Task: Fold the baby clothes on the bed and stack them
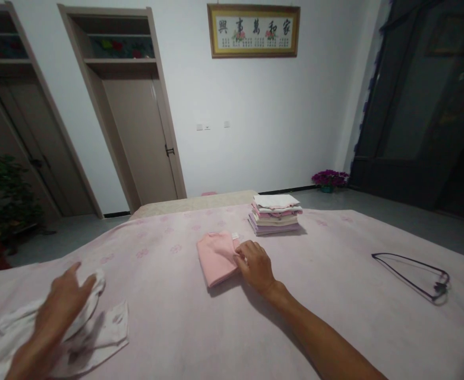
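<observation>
A folded pink garment (pixel 218 257) lies in the middle of the pink-patterned cloth. My right hand (pixel 254 266) pinches its right edge between thumb and fingers, near a small white tag. At the left, my left hand (pixel 63 298) hovers over or rests on a crumpled white garment (pixel 111 330) with dark print; contact is hard to judge. Thumb and index finger there are spread apart, and the other fingers are partly hidden. Beyond my right hand stands a neat stack of folded clothes (pixel 276 215), white on top and lilac at the bottom.
Black-framed glasses (pixel 409 269) lie on the right of the cloth-covered surface (pixel 334 295). Past its far edge is a beige surface (pixel 192 203). A leafy plant (pixel 6 195) stands at left, purple flowers (pixel 330 178) by the wall, and a closed door (pixel 140 132) behind.
</observation>
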Motion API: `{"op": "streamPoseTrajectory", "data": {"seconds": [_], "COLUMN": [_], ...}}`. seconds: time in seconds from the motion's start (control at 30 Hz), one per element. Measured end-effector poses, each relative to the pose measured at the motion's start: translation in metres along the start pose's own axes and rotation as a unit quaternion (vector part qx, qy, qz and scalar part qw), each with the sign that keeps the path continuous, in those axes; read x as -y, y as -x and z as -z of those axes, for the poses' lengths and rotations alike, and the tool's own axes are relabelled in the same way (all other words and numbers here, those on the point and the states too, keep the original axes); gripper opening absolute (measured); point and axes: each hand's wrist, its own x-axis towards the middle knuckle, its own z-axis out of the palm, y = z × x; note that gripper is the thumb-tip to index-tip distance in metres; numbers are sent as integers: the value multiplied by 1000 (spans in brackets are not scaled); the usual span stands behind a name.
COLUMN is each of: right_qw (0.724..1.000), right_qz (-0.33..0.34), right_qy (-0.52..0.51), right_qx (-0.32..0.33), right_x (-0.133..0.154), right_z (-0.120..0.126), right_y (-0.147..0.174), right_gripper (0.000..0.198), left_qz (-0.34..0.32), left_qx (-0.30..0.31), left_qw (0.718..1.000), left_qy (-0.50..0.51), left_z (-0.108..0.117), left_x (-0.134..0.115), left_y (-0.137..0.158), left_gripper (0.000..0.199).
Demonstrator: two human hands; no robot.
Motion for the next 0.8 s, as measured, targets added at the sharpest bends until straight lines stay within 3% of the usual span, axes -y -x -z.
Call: {"op": "streamPoseTrajectory", "data": {"seconds": [0.07,0.17,0.23,0.27,0.4,0.47,0.63,0.8], "right_qw": [992,941,917,921,983,996,1000,989], "right_qz": [83,202,242,241,118,56,-15,-106], "right_qy": [-93,-231,-254,-243,-129,-67,5,-100], "right_qx": [19,142,191,187,56,9,11,-12], "right_x": [15,39,46,45,23,10,-9,-24], "right_z": [3,5,4,2,-6,-9,-18,-35], "right_y": [3,11,16,18,19,18,21,22], "right_gripper": [5,11,17,20,18,19,42,52], "left_qz": [-56,-69,-58,-54,-74,-100,-161,-334], "left_qx": [76,163,195,207,246,251,237,231], "left_qw": [995,977,959,948,926,927,936,883], "left_qy": [36,122,197,234,279,261,206,237], "left_z": [-21,-36,-37,-37,-37,-40,-51,-66], "left_x": [-13,-56,-88,-101,-137,-147,-172,-193], "left_y": [19,47,64,71,95,103,127,164], "left_gripper": [41,48,50,52,48,43,32,23]}}
